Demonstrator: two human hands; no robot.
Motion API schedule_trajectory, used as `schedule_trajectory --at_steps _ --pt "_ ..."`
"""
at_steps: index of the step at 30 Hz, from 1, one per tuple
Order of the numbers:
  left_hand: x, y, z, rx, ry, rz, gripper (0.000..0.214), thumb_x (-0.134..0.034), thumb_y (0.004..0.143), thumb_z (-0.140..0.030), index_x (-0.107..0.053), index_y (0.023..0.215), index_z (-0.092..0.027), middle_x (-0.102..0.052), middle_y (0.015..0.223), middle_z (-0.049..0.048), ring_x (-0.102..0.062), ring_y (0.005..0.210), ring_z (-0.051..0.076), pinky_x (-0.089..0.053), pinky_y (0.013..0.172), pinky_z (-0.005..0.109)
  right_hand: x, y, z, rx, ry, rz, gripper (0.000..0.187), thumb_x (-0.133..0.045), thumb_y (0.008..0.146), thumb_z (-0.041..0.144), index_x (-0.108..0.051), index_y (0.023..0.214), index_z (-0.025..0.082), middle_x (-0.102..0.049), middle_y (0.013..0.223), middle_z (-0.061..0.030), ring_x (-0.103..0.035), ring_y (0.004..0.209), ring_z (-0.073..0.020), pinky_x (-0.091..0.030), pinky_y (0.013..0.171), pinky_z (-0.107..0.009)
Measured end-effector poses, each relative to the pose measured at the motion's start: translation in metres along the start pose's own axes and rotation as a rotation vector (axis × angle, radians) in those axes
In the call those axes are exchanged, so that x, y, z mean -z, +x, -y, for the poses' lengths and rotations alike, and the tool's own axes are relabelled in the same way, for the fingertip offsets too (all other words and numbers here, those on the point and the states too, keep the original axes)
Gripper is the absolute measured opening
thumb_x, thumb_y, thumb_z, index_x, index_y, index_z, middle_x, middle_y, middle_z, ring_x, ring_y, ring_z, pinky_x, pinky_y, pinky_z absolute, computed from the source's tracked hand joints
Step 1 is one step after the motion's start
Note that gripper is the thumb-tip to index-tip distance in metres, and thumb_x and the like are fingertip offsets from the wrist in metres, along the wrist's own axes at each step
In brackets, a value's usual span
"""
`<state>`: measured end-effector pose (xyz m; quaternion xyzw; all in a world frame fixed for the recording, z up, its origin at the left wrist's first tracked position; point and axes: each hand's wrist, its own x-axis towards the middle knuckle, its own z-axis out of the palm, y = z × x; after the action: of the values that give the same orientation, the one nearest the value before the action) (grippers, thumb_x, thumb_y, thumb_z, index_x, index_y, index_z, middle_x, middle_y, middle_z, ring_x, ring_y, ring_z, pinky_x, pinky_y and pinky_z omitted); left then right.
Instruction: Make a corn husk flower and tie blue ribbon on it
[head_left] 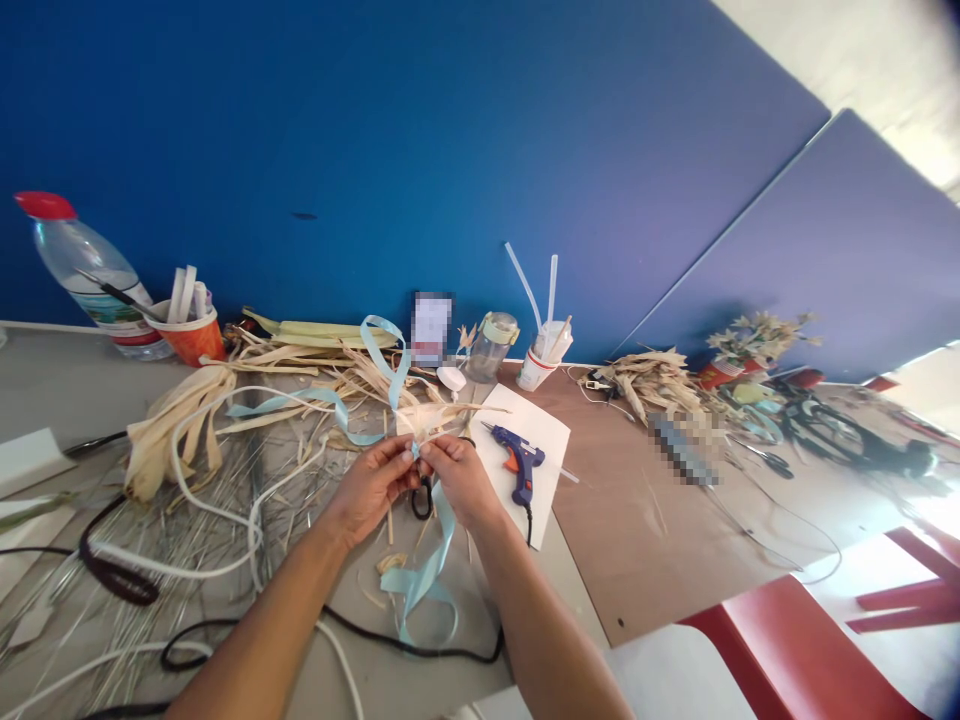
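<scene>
My left hand [373, 485] and my right hand [459, 478] meet over the middle of the table, fingers pinched together on a light blue ribbon [385, 365]. The ribbon loops up above the hands and trails down below them toward me. Pale dried husk strips [431, 415] stick up between my fingertips. A pair of black-handled scissors [421, 497] lies just under the hands. A blue glue gun [519, 468] rests on a white sheet of paper [544, 425] right of my right hand.
Dried corn husks [180, 420] and white and black cables [217, 520] clutter the left. A water bottle [86, 270], an orange cup [191, 335], a jar [493, 345] and a cup of glue sticks [544, 355] line the blue wall. A red chair [795, 650] stands at the lower right.
</scene>
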<state>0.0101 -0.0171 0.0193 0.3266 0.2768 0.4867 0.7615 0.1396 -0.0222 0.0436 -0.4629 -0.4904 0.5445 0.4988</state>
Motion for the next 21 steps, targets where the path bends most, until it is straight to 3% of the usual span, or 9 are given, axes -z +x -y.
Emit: schedule_trajectory --at_steps 5,9,17,21 --pt "0.0007 -0.0023 -0.0018 0.011 -0.061 -0.006 0.023 -0.072 0.071 -0.016 -0.068 0.094 -0.016 -0.066 0.079 0.0035 -0.062 0.071 0.013 -0.052 0.067 0.024 0.0032 0.0016 -0.002 0.01 0.034 0.061 0.025 -0.058 0.072 0.03 -0.053 0.05 0.018 -0.048 0.05 0.0038 -0.04 0.05 -0.0095 -0.033 0.054 -0.023" --pt "0.0032 -0.003 -0.0027 0.046 -0.012 0.063 0.016 -0.071 0.074 -0.021 -0.07 0.087 -0.013 -0.064 0.072 0.0036 -0.059 0.063 0.011 -0.052 0.063 0.024 0.0039 0.0004 0.0008 -0.032 0.046 0.124 0.024 -0.059 0.071 0.032 -0.056 0.052 0.018 -0.05 0.05 0.0035 -0.044 0.048 -0.0099 -0.035 0.051 -0.023" --pt "-0.0005 0.0016 0.0021 -0.005 -0.032 -0.088 0.015 -0.077 0.064 -0.014 -0.069 0.076 -0.011 -0.067 0.071 0.0039 -0.061 0.063 0.012 -0.054 0.065 0.025 0.002 -0.0005 -0.0032 -0.023 -0.272 -0.111 0.013 -0.058 0.073 0.023 -0.066 0.063 0.018 -0.063 0.058 0.0001 -0.055 0.055 -0.0138 -0.041 0.054 -0.024" --pt "0.001 0.0009 0.0012 0.031 -0.134 -0.109 0.013 -0.076 0.066 -0.015 -0.066 0.073 -0.012 -0.063 0.064 0.0009 -0.06 0.058 0.01 -0.054 0.06 0.023 -0.0013 -0.001 -0.0035 0.019 -0.293 -0.133 0.011 -0.059 0.073 0.023 -0.066 0.066 0.018 -0.066 0.063 -0.0006 -0.057 0.058 -0.0143 -0.044 0.056 -0.025"
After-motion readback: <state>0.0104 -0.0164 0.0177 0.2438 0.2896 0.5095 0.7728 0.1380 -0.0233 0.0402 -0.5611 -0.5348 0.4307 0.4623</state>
